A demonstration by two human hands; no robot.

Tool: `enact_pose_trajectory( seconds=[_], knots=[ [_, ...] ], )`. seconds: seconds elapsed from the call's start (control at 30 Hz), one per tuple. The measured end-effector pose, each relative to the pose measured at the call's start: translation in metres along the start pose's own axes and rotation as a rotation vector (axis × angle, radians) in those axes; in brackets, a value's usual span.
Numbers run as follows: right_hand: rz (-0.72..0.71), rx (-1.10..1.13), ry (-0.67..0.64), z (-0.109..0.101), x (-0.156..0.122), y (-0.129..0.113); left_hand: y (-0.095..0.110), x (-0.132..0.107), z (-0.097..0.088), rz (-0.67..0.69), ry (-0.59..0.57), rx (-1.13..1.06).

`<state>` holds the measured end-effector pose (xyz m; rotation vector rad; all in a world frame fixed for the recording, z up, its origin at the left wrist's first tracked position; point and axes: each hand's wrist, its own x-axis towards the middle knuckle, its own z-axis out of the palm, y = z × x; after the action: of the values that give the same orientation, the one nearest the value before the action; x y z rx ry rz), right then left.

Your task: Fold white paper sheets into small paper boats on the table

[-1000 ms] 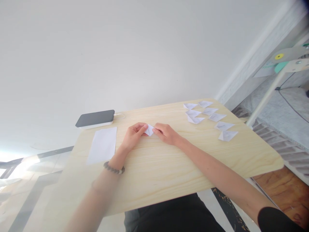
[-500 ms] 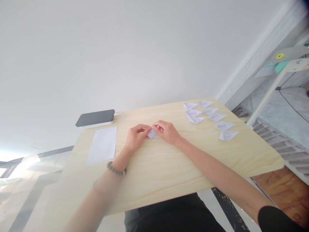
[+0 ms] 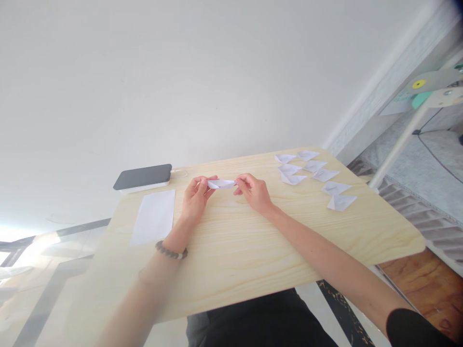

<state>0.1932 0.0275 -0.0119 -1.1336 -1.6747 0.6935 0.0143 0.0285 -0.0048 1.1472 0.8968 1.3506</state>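
Between my hands, a little above the tabletop, is a small folded white paper boat (image 3: 221,184), stretched out long and narrow. My left hand (image 3: 195,198) pinches its left end between thumb and fingers. The thumb and forefinger of my right hand (image 3: 253,193) grip the pointed right tip. Over to the right, several similar folded paper boats (image 3: 292,179) stand in loose rows on the table.
The pale wooden table (image 3: 231,255) reaches to the wall at the back. On its left lie a white sheet of paper (image 3: 155,216) and a dark-topped device (image 3: 143,177) with a white cable. A white metal pole (image 3: 401,142) rises beyond the right edge.
The paper was a compact diamond shape and now is drawn out into a long boat. My hands have moved apart, the left going leftward, and the paper is slightly higher.
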Motion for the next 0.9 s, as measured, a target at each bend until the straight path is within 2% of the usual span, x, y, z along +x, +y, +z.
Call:
enact_pose_trajectory(
  seconds=[0.1, 0.3, 0.37, 0.5, 0.7, 0.8, 0.9],
  knots=[
    [-0.043, -0.023, -0.047, -0.002, -0.001, 0.0, 0.0, -0.001, 0.001, 0.0, -0.036, -0.011],
    [-0.315, -0.219, -0.211, -0.005, -0.002, -0.003, -0.001, -0.003, 0.001, 0.052, -0.075, 0.013],
    [-0.36, -0.282, -0.24, -0.005, -0.003, -0.004, -0.002, -0.003, 0.0, 0.063, -0.062, 0.023],
    [-0.339, -0.34, -0.239, -0.001, -0.004, -0.003, -0.001, -0.003, 0.0, 0.065, -0.063, 0.022],
    [-0.301, -0.411, -0.179, 0.0, -0.001, 0.003, 0.0, -0.003, 0.0, 0.059, -0.146, -0.03],
    [-0.299, -0.431, -0.176, -0.001, -0.001, 0.004, 0.002, -0.003, -0.003, 0.093, -0.135, 0.142],
    [-0.341, -0.436, -0.187, -0.003, 0.0, 0.005, 0.004, -0.004, -0.01, 0.143, -0.195, 0.501]
  ],
)
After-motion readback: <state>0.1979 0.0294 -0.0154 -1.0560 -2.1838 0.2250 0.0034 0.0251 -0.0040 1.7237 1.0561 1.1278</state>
